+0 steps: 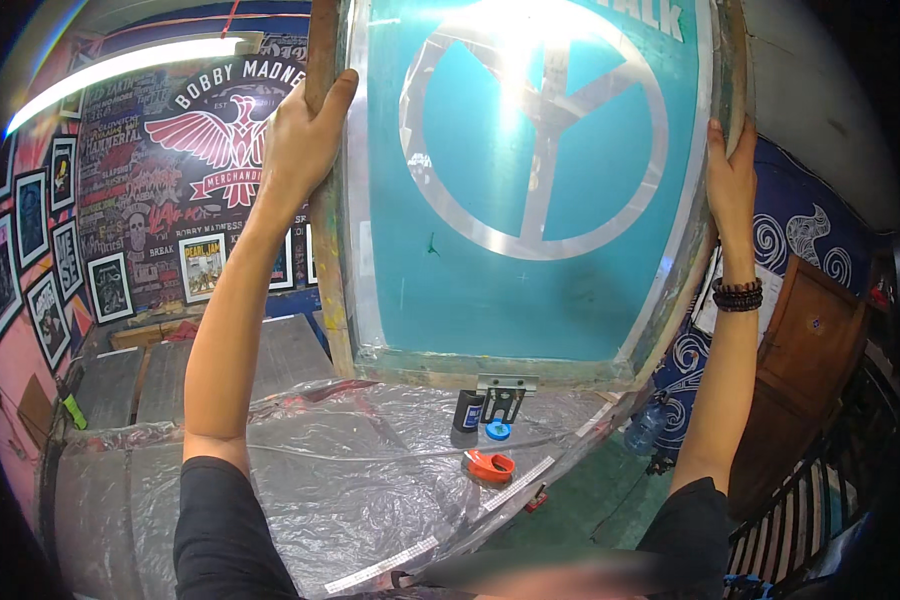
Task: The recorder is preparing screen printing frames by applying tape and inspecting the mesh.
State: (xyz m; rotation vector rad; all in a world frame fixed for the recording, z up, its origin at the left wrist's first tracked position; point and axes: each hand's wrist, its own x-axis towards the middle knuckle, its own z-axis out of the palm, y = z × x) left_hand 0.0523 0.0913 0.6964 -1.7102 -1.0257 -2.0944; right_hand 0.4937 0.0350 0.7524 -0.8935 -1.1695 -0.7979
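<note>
A screen-printing frame (450,310) is held up in front of me, its wooden border around teal mesh with a pale peace-sign shape. My left hand (308,140) grips the upper left side of the border, thumb toward the mesh. On the opposite side my right hand (732,190) clasps the right border, fingers partly hidden behind it. A metal bracket (508,384) sits at the frame's lower edge. Below it, on the table, are a dark bottle (467,411), a blue lid (498,430) and an orange-red ring-shaped object (488,466).
The plastic-covered table (340,500) has a white measuring strip (382,565) near its front edge. A green-handled tool (72,406) stands at far left. Right of the table are a clear water jug (646,427) and a wooden door (810,350). Framed pictures (110,287) hang on the left walls.
</note>
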